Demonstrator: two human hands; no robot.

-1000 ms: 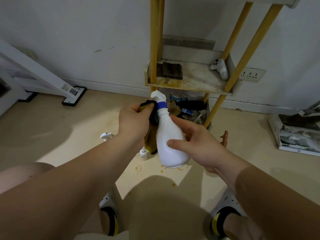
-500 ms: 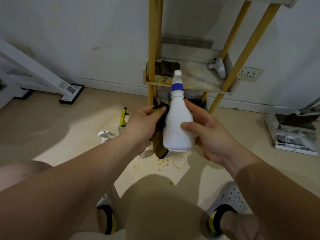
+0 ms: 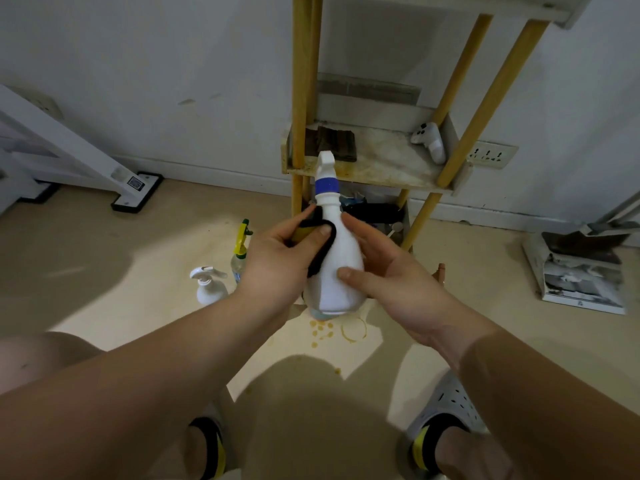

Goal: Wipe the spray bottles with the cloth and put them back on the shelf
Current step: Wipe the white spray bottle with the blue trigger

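A spray bottle (image 3: 335, 258) stands upright between two hands, the left hand (image 3: 284, 265) pressing a cloth (image 3: 320, 244) to its side, the right hand (image 3: 391, 275) opposite. Behind stands the shelf (image 3: 381, 168); two bottles (image 3: 221, 271) sit on the floor (image 3: 104, 258), left.

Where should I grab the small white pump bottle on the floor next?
Take the white pump bottle around its narrow neck just under the pump head, coming from above with the left hand. It stands upright and apart from the yellow-trigger bottle; its spout points right, so probably close the fingers front to back.
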